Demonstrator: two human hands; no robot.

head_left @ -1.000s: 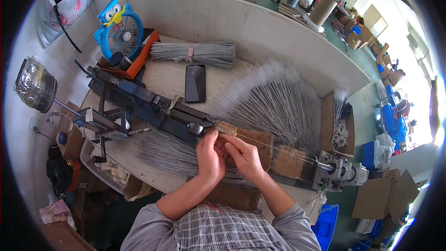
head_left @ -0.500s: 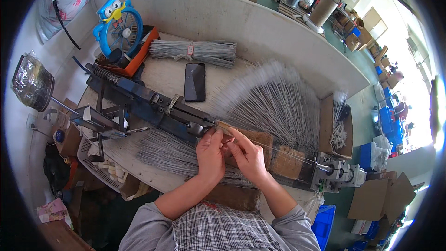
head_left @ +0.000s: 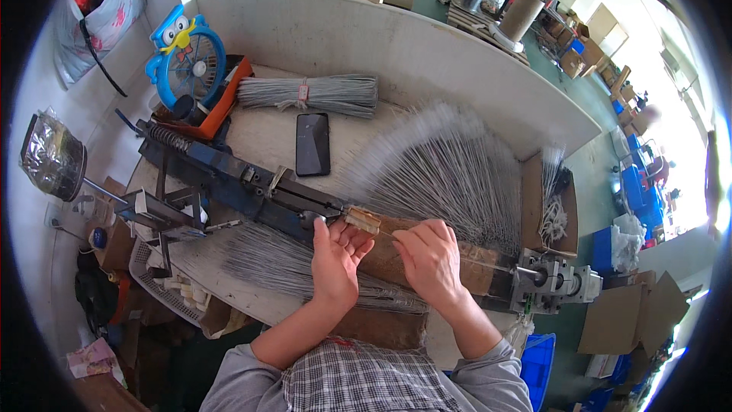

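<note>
My left hand (head_left: 334,263) is turned palm up with its fingers apart and half curled. Its fingertips lie just under a small pale block (head_left: 363,220) at the end of the bench machine's dark rail (head_left: 229,162). To the right of the block, my right hand (head_left: 433,263) pinches a thin wire (head_left: 386,234) between thumb and fingers. That wire runs toward the block; whether it enters it is too small to tell. Below both hands lies a brown padded strip (head_left: 474,265), stretching right to a metal clamp head (head_left: 545,278).
Thin grey wires fan out behind the machine (head_left: 450,175), and more lie in front (head_left: 267,255). Farther back are a tied wire bundle (head_left: 335,95), a phone (head_left: 313,145) and a blue fan (head_left: 194,65). A cardboard box (head_left: 534,198) stands at the right.
My hands, together at the block before, have come apart. The right hand has slid right along the wire, and the left has opened palm up. The view has shifted slightly.
</note>
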